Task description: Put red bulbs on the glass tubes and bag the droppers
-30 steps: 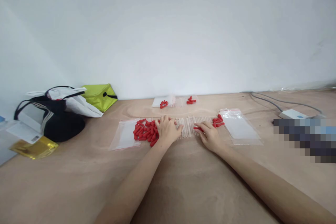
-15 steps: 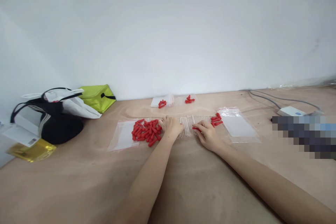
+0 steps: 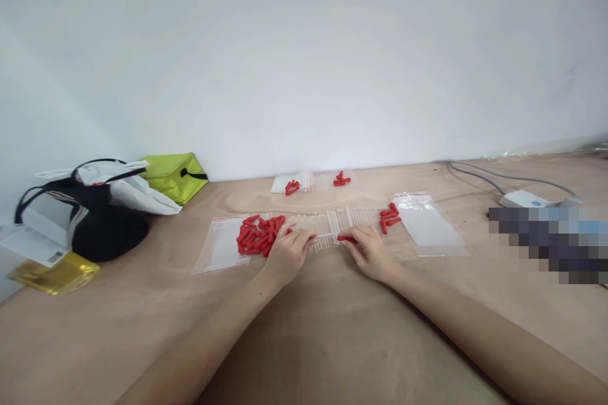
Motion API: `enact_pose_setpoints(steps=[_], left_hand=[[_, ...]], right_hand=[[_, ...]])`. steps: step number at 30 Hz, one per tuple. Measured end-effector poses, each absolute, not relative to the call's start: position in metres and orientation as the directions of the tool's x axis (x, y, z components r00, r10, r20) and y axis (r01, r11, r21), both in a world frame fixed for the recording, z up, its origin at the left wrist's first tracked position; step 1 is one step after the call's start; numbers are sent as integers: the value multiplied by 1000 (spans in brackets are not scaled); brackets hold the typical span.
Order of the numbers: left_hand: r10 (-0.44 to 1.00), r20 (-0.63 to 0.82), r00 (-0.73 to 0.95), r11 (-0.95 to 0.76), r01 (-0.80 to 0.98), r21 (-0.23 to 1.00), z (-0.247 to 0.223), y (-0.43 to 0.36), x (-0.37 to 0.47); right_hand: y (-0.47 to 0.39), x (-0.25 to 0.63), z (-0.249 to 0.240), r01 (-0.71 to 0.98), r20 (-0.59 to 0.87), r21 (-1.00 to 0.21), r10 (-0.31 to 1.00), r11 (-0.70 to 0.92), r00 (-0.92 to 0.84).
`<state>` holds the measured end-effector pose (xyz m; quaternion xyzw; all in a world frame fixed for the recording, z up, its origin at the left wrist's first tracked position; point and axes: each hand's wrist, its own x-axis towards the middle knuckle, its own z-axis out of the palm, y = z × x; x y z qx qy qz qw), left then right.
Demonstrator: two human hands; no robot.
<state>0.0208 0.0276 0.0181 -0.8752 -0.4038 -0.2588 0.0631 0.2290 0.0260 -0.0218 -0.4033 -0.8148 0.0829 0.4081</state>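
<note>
Slim clear tube [image 3: 326, 236] and red bulb [image 3: 347, 239] between the two hands [image 3: 285, 257] [image 3: 373, 254]

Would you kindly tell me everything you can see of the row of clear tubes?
The tubes are thin, straight and see-through, of glass or plastic. They lie side by side on the table, most pointing away from the person, between a large red pile and a small red group. One runs crosswise at the near edge, its end seemingly in the left hand. The right hand is over the near side. The tubes are too blurred to count.
</note>
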Motion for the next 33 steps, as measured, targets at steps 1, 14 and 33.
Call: enact_pose_setpoints(steps=[1,14,33], left_hand=[[653,524,547,-684,723,98,13,25,16],[668,560,490,-684,701,202,-5,19,14],[616,568,546,-767,579,276,-12,16,14]], right_hand=[[24,226,-22,584,594,-458,719,671,-360],[18,224,-20,547,594,-442,689,711,-415],[17,224,-23,400,654,-474,618,785,-437]])
